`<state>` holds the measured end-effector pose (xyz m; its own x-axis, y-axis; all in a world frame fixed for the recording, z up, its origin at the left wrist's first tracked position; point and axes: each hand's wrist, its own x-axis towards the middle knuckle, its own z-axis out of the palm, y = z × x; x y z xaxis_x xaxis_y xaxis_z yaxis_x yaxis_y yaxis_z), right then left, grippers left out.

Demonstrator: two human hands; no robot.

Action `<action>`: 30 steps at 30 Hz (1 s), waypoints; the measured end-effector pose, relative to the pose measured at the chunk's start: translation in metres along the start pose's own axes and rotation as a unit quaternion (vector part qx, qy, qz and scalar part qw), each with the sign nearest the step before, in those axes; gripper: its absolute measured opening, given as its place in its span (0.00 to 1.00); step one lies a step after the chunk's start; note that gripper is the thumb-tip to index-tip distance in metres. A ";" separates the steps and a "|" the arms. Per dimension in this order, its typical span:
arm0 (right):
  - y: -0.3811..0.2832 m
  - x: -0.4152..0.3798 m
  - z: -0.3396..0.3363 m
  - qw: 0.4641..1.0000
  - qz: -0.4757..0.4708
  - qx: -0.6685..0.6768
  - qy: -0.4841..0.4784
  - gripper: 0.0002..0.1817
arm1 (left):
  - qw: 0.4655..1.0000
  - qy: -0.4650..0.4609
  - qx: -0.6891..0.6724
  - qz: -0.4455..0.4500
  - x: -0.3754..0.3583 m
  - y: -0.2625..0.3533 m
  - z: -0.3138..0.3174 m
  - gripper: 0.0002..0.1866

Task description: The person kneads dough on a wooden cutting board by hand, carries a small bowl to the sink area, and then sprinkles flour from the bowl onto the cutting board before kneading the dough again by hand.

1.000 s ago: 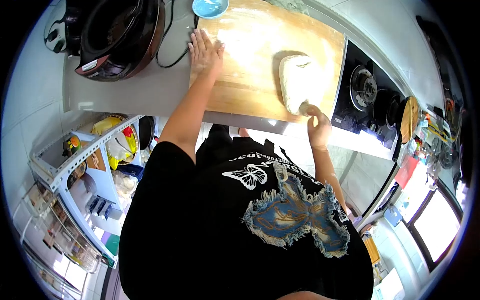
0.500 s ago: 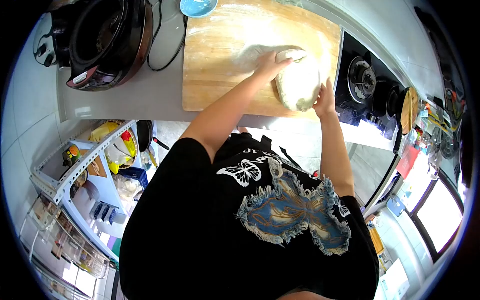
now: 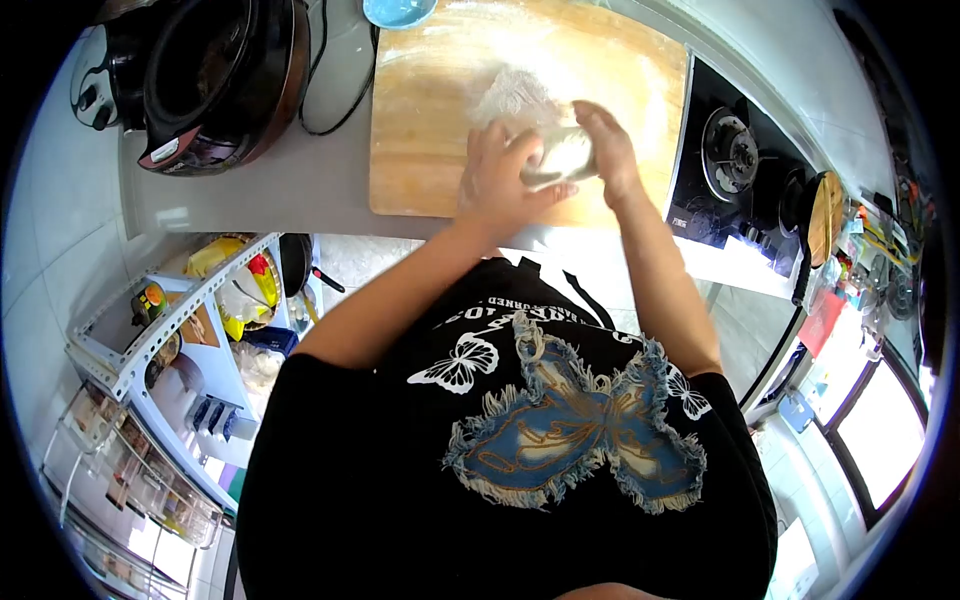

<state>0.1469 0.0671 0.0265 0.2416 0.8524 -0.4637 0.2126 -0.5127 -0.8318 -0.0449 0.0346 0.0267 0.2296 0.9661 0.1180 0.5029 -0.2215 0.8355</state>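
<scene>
A pale lump of dough [image 3: 562, 157] is between my two hands over the wooden board [image 3: 420, 120]. My left hand [image 3: 502, 170] grips its left side, with the thumb along the near edge and the other fingers toward the far side. My right hand [image 3: 608, 145] curls round the right end, fingers over the far corner. White flour [image 3: 515, 95] is spread on the board just beyond the dough.
A light blue bowl [image 3: 400, 10] stands at the board's far left corner. Left of it, a black cord [image 3: 345, 120] lies beside a dark cooker [image 3: 225, 90]. A gas stove [image 3: 730, 150] adjoins the board's right side. A storage shelf [image 3: 190, 310] stands below at left.
The dough has gone from a long upright shape to a shorter one lying across. My left hand moved nearer and left; my right hand moved up and left, onto its right end.
</scene>
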 end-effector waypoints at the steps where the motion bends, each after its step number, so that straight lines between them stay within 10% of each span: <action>1: -0.002 -0.014 0.007 0.998 0.008 -0.064 0.017 0.17 | 1.000 0.003 -0.018 -0.022 -0.011 -0.006 0.002 0.31; 6: 0.048 -0.040 0.050 0.875 -0.399 -0.243 0.126 0.10 | 0.986 0.041 -0.014 -0.159 -0.052 -0.046 0.024 0.55; 12: 0.045 0.021 0.082 0.808 -0.499 -0.293 0.111 0.11 | 0.961 0.011 0.043 -0.274 -0.032 -0.085 0.037 0.56; 17: 0.022 0.077 0.105 0.819 -0.409 -0.382 0.125 0.11 | 0.901 -0.060 0.131 -0.410 0.054 -0.065 0.006 0.40; 26: -0.014 0.146 0.133 0.855 -0.248 -0.434 0.138 0.18 | 0.920 -0.114 0.200 -0.316 0.136 -0.120 -0.011 0.34; 29: -0.043 0.159 0.110 0.981 0.033 0.111 -0.155 0.25 | 0.938 -0.117 0.200 -0.257 0.123 -0.103 -0.008 0.32; 30: -0.061 0.139 0.099 0.984 0.042 0.052 -0.165 0.26 | 0.938 -0.103 0.229 -0.238 0.117 -0.087 -0.006 0.32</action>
<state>0.0740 0.2274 -0.0172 -0.0694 0.8035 -0.5912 0.1037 -0.5836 -0.8054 -0.0671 0.1678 -0.0286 0.0205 0.9342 -0.3563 0.8839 0.1496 0.4431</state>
